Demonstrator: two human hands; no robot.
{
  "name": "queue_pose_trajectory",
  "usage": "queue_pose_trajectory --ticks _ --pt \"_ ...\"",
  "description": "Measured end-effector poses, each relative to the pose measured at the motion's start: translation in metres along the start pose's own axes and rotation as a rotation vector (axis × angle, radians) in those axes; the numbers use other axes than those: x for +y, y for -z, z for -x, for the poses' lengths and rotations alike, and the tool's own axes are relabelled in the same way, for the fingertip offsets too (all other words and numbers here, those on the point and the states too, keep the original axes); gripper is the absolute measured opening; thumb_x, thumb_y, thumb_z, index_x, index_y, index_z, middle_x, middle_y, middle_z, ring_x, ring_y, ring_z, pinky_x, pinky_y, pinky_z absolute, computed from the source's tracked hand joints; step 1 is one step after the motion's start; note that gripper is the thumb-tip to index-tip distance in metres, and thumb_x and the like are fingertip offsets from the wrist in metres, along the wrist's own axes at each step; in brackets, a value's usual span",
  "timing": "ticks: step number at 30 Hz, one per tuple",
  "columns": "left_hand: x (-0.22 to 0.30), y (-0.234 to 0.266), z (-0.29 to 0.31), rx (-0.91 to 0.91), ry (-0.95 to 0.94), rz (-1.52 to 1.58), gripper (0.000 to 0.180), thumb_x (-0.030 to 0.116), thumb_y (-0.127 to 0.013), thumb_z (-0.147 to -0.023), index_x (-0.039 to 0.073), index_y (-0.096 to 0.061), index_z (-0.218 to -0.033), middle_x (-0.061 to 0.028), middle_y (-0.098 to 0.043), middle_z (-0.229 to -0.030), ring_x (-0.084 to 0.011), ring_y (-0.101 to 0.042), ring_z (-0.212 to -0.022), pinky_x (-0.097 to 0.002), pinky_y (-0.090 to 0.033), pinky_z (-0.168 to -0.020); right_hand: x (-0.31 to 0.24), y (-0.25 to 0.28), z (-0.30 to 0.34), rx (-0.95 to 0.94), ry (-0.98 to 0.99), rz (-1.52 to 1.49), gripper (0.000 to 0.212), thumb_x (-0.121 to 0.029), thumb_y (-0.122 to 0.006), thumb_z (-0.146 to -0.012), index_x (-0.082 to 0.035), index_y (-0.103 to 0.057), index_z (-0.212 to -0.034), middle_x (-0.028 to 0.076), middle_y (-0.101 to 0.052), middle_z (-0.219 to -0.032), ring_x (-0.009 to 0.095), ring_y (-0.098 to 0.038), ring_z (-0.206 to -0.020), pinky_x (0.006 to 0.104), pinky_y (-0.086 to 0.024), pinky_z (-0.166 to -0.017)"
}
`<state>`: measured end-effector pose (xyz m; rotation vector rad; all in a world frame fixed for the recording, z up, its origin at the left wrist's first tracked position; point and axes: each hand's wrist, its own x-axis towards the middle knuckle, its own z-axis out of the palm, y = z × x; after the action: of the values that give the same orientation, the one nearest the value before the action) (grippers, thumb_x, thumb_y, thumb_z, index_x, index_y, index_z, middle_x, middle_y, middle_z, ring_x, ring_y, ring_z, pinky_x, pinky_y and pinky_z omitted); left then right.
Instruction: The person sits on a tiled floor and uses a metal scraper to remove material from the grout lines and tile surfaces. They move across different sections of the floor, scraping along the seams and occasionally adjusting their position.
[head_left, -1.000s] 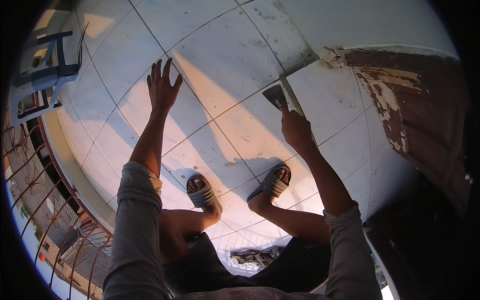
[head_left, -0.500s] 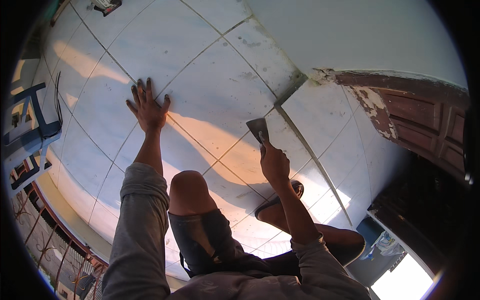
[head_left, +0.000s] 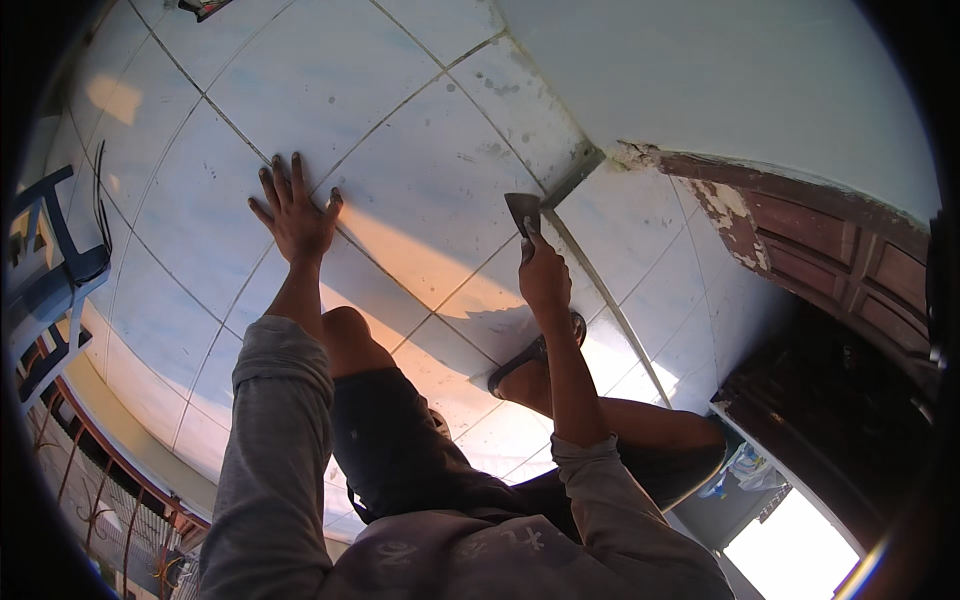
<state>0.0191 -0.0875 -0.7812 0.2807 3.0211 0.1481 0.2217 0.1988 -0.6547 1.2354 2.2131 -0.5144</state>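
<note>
My right hand [head_left: 546, 276] is closed round the handle of a scraper [head_left: 523, 211] with a dark, flat blade. The blade is close to the tile joint beside the raised step edge [head_left: 575, 180]; whether it touches the tile I cannot tell. Flat on the white tiled floor [head_left: 400, 170] lies my left hand [head_left: 298, 215], fingers spread and holding nothing. Its dark fingertips rest near a crossing of grout lines. Small grey spots mark the tiles ahead of the scraper. A band of warm sunlight falls across the floor between my two arms.
A brown panelled door [head_left: 820, 235] with peeling paint stands at the right, below a pale wall [head_left: 740, 90]. On the left are a dark blue plastic chair [head_left: 65, 265] and a metal railing [head_left: 95, 500]. My sandalled foot [head_left: 530, 365] is right behind the scraper hand.
My right hand has moved the scraper forward and slightly right, toward the step's corner. My left hand stays planted. My left knee has shifted back and left, and the view has shifted a little.
</note>
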Motion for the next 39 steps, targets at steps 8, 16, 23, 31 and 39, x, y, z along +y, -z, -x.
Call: queue_pose_trajectory --ticks 8,16,23,31,39 --pt "0.003 0.004 -0.001 -0.022 0.005 0.024 0.092 0.059 -0.064 -0.086 0.026 -0.025 -0.163 -0.0057 -0.018 -0.171 -0.0289 -0.01 -0.159 -0.0645 -0.005 -0.125 -0.012 0.0 0.004 -0.01 -0.019 -0.048 0.042 -0.03 -0.05 -0.106 -0.022 -0.056 -0.146 0.028 -0.068 -0.117 0.048 -0.066 -0.106 0.0568 -0.054 -0.092" --pt "-0.001 0.003 -0.003 -0.045 0.004 0.0 0.093 0.058 -0.063 -0.087 0.026 -0.022 -0.164 -0.0059 -0.016 -0.172 -0.0293 -0.009 -0.159 -0.0639 -0.005 -0.125 -0.008 -0.008 -0.011 0.055 -0.024 -0.055 0.043 -0.033 -0.05 -0.106 -0.03 -0.053 -0.149 0.029 -0.072 -0.106 0.049 -0.068 -0.1 0.0593 -0.054 -0.092" --pt "0.001 0.009 0.002 -0.085 0.018 -0.01 0.094 0.053 -0.067 -0.087 0.026 -0.021 -0.164 -0.0068 -0.016 -0.172 -0.0304 -0.011 -0.159 -0.0645 -0.007 -0.125 -0.018 -0.003 0.009 0.0 -0.029 -0.027 0.04 -0.033 -0.047 -0.106 -0.023 -0.059 -0.142 0.026 -0.072 -0.11 0.049 -0.067 -0.103 0.0586 -0.054 -0.091" --pt "0.0 0.004 -0.003 0.011 -0.01 0.021 0.093 0.05 -0.069 -0.086 0.026 -0.023 -0.163 -0.0068 -0.02 -0.171 -0.0306 -0.014 -0.158 -0.0646 -0.009 -0.124 -0.045 0.158 -0.089 0.046 0.546 0.463 0.04 -0.032 -0.048 -0.107 -0.02 -0.057 -0.144 0.019 -0.072 -0.087 0.039 -0.072 -0.081 0.0527 -0.058 -0.075" --pt "0.006 0.005 -0.01 -0.059 -0.004 0.029 0.095 0.044 -0.071 -0.081 0.022 -0.028 -0.162 -0.0078 -0.021 -0.17 -0.0318 -0.017 -0.158 -0.0642 -0.011 -0.125 0.035 0.091 -0.09 -0.07 0.38 0.374 0.052 -0.022 -0.05 -0.105 -0.024 -0.039 -0.156 0.017 -0.071 -0.094 0.038 -0.071 -0.08 0.0529 -0.057 -0.07"
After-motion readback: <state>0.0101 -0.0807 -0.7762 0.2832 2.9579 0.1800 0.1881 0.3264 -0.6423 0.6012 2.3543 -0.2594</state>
